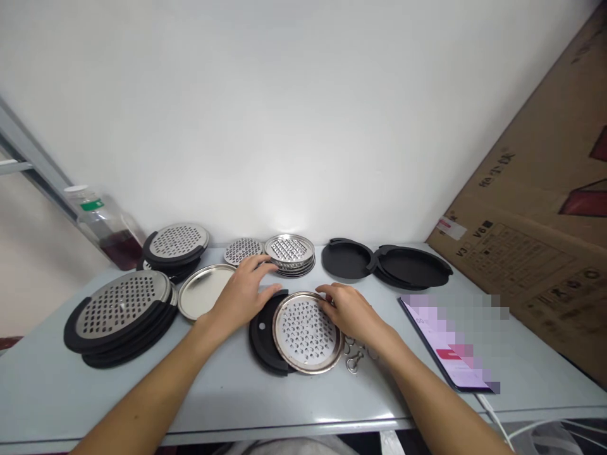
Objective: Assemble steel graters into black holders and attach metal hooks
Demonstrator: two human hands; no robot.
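Fingers of the right hand (348, 311) are curling lightly over the upper rim of a steel grater disc (303, 333), resting there rather than clenching. That disc is lying flat on a black holder (260, 335) on the bench (213, 404), sitting toward the holder's right so that a crescent of black is showing. Meanwhile, the left hand (241, 297) is staying open, its fingers reaching just beside a small stack of discs (289, 256) and its thumb hovering near the holder's edge; nothing is gripped, though any light contact there is hard to tell. Fingertips on the rim are leaving the punched face uncovered. A plain steel lid (203, 291) is lying left of the hands, a larger stack (118, 316) is sitting beyond it, and metal clips (353, 360) are lying by the right wrist.
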